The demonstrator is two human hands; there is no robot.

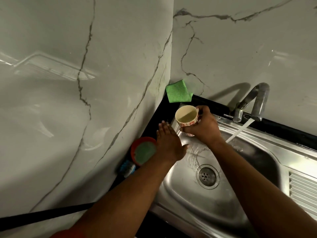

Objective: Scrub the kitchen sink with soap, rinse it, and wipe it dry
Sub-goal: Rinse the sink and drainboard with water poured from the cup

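Observation:
A stainless steel sink [197, 200] fills the lower right, its drain [207, 176] at the middle of the basin. The faucet [257, 103] at the back runs a stream of water [238, 133] into the basin. My right hand [204, 126] grips a cream cup [186, 116] with red flowers, holding water, over the sink's back left corner. My left hand [169, 145] lies flat with straight fingers on the sink's wet left rim, beside running water.
A folded green cloth [178, 91] leans in the wall corner behind the sink. A red tub of green soap [143, 150] and a blue brush [127, 167] sit on the black counter left of the sink. Marble walls close in left and behind. A ribbed drainboard [303, 189] lies right.

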